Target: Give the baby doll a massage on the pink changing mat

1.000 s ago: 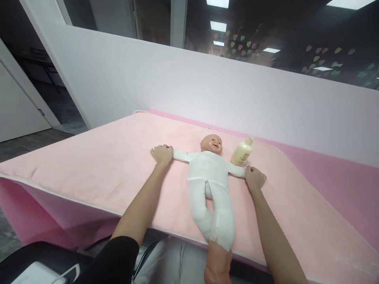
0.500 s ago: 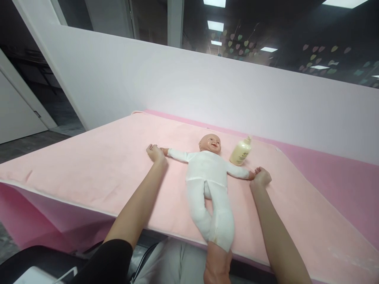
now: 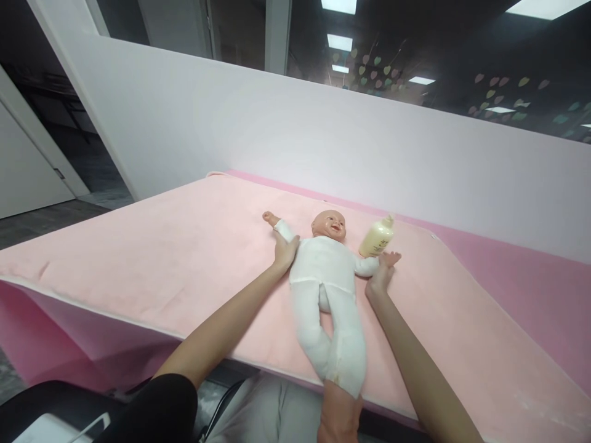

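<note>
A baby doll with a white cloth body lies on its back, its head toward the wall and its bare feet hanging over the near table edge. My left hand is closed round the doll's arm on the left side, close to the shoulder, and the doll's hand sticks out beyond it. On the other side, my right hand grips the doll's other arm near the wrist; the fingers are partly hidden behind it. A pale yellow pump bottle leans just beyond that arm.
A pink padded mat covers the table, with a darker pink cover under it. Behind rises a white partition wall topped by a dark window. A white object sits at the lower left.
Both my hands have moved inward from the doll's hands, the left up to near the shoulder, the right to near the wrist. The doll's arm on the left now angles upward.
</note>
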Demonstrator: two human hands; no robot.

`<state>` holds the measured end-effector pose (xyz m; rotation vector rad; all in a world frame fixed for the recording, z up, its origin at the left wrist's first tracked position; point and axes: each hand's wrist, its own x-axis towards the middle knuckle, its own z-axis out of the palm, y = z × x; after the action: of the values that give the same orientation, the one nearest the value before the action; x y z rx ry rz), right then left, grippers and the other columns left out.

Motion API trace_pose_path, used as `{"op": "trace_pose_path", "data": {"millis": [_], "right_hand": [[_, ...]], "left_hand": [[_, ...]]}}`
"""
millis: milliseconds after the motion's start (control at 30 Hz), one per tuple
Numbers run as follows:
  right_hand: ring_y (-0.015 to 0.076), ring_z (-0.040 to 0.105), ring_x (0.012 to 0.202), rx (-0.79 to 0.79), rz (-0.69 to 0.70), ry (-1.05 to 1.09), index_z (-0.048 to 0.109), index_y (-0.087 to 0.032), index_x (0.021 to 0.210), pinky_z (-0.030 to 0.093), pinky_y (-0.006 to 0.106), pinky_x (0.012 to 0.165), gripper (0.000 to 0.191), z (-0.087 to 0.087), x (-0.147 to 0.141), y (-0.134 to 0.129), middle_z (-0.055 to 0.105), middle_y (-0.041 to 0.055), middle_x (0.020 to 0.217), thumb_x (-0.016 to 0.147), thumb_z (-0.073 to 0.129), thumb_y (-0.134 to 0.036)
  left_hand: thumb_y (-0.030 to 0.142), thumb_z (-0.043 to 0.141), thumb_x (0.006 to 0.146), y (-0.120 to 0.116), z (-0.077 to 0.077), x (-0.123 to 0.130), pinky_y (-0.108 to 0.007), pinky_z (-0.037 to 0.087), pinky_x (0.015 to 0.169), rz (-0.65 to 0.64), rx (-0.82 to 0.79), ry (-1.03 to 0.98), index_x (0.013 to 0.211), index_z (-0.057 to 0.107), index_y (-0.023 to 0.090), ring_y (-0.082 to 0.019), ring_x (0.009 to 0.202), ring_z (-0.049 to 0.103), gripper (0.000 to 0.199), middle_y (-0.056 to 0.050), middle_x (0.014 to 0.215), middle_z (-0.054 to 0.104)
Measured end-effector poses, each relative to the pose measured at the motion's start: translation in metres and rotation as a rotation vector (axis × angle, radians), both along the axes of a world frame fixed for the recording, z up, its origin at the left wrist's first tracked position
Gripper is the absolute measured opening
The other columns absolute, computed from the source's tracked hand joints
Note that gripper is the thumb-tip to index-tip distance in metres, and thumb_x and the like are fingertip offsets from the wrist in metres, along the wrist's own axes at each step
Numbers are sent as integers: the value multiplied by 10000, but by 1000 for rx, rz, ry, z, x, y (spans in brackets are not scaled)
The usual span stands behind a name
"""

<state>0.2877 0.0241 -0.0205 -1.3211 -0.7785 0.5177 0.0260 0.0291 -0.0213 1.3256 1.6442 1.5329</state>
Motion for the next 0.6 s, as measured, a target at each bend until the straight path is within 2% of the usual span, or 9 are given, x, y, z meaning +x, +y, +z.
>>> {"op": "trace_pose_path", "data": {"millis": [67, 167, 267, 367, 433, 600], "right_hand": [[205, 518, 1157, 40, 63, -92, 233, -176, 1404, 482, 310, 919, 828, 7, -18, -14, 417, 144, 1382, 704, 565, -468], [207, 585, 1014, 13, 170, -235, 263, -171, 1429, 490, 336, 879, 838, 17, -35, -33, 535, 126, 1278, 709, 617, -412], [218, 606, 965, -48, 249, -410, 335, -209, 1428, 486, 366, 874, 749, 21, -37, -42, 612, 88, 1180, 753, 593, -404], [227, 556, 1126, 39, 349, -575, 387, -248, 1421, 444, 376, 971, 657, 20, -33, -40, 579, 66, 1264, 800, 550, -384], [219, 526, 1177, 86, 409, -653, 399, -264, 1420, 424, 369, 1006, 618, 19, -30, -38, 554, 49, 1306, 818, 517, -336], [225, 546, 1107, 69, 444, -844, 496, -251, 1359, 430, 388, 982, 626, 17, -24, -31, 597, 52, 1228, 742, 436, -167]], "left_hand": [[322, 533, 800, -9, 4, 3, -410, 459, 977, -51, 24, 82, 1497, -25, 187, -268, 1163, 561, 903, -140, 1427, 444], [268, 527, 800, -14, 9, 3, -425, 452, 971, -124, 112, 160, 1517, -47, 206, -285, 1208, 521, 920, -129, 1473, 390], [203, 482, 810, -15, 13, 1, -425, 456, 956, -176, 190, 285, 1526, 79, 211, -281, 1189, 518, 821, -123, 1382, 483], [42, 403, 739, -15, 16, 1, -416, 432, 999, -241, 245, 467, 1472, 322, 218, -251, 1174, 512, 758, -103, 1271, 552], [-21, 367, 681, -16, 17, 1, -401, 399, 1051, -280, 293, 564, 1395, 463, 233, -228, 1205, 489, 765, -83, 1286, 547], [-44, 351, 655, -15, 16, 3, -391, 393, 1079, -308, 351, 600, 1294, 581, 219, -209, 1240, 484, 728, -70, 1332, 545]]}}
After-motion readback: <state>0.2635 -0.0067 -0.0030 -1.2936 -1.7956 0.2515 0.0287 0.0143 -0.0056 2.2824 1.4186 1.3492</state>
